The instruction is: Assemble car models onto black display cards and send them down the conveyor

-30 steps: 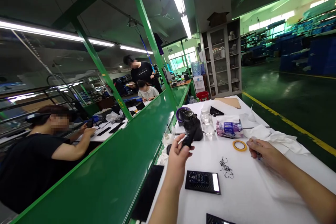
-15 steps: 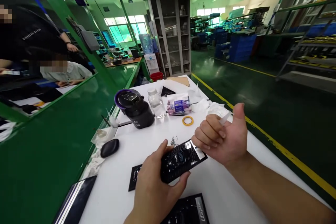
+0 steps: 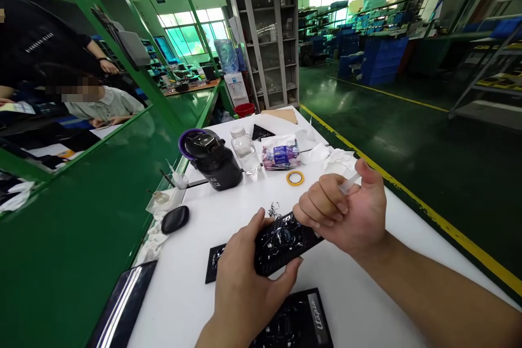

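Note:
My left hand (image 3: 244,283) grips a glossy black panel (image 3: 279,242) with raised shapes, fingers along one long edge and thumb along the other. My right hand (image 3: 346,212) is curled into a fist over the panel's far right end, thumb raised. From that fist sticks a translucent whitish strip (image 3: 349,182); the rest of it is hidden, so its kind is unclear. Beneath my left wrist lies another black panel (image 3: 299,318) with silver lettering at one end. A further black panel (image 3: 212,263) shows partly behind my left hand. Thin black scraps (image 3: 274,210) lie just beyond the held panel.
A roll of yellow tape (image 3: 295,178), a wipes pack (image 3: 280,156), a clear bottle (image 3: 245,152) and a large black jug (image 3: 218,166) stand across the white table (image 3: 175,293). A black oval case (image 3: 175,219) lies left. Two people are beyond the green partition (image 3: 81,201).
The view has shifted slightly. My right fist has moved inward over the panel's end, covering the silvery patch that showed there. My left hand keeps its hold.

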`<action>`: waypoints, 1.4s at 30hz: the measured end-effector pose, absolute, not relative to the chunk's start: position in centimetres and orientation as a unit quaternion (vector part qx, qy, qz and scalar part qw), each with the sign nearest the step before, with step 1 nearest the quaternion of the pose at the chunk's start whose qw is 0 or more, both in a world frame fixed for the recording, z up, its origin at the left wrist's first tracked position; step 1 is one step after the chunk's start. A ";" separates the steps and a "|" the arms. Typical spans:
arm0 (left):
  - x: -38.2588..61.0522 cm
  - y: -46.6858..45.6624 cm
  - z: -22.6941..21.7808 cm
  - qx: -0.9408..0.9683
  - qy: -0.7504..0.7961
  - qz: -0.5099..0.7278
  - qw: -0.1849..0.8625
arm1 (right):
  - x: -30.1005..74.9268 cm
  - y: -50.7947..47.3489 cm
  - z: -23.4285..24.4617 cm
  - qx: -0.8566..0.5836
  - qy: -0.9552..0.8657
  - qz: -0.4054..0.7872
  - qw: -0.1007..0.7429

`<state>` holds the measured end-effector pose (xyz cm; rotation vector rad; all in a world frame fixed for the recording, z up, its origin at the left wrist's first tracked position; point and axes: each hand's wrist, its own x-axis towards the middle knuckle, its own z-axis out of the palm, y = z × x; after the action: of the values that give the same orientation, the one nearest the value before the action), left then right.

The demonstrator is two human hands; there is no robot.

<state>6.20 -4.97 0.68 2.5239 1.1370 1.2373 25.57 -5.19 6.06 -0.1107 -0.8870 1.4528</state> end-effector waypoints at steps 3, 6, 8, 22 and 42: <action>6.2 -5.0 0.7 0.829 0.380 0.407 0.058 | 25.5 -5.2 6.0 -0.050 -0.397 0.642 0.654; 6.2 -4.9 0.6 0.826 0.384 0.407 0.067 | 25.5 -5.2 5.9 -0.055 -0.405 0.642 0.649; 6.2 -4.9 0.5 0.825 0.385 0.407 0.073 | 25.5 -5.3 5.9 -0.061 -0.406 0.640 0.650; 6.2 -5.1 0.3 0.821 0.386 0.412 0.090 | 25.7 -5.5 5.8 -0.066 -0.404 0.635 0.655; 6.0 -4.6 0.5 0.841 0.379 0.386 0.001 | 25.4 -5.4 5.1 -0.072 -0.543 0.584 0.599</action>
<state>6.00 -4.64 0.49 2.6422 1.1886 1.2104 25.36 -5.42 5.08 -0.1665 -1.2584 1.3546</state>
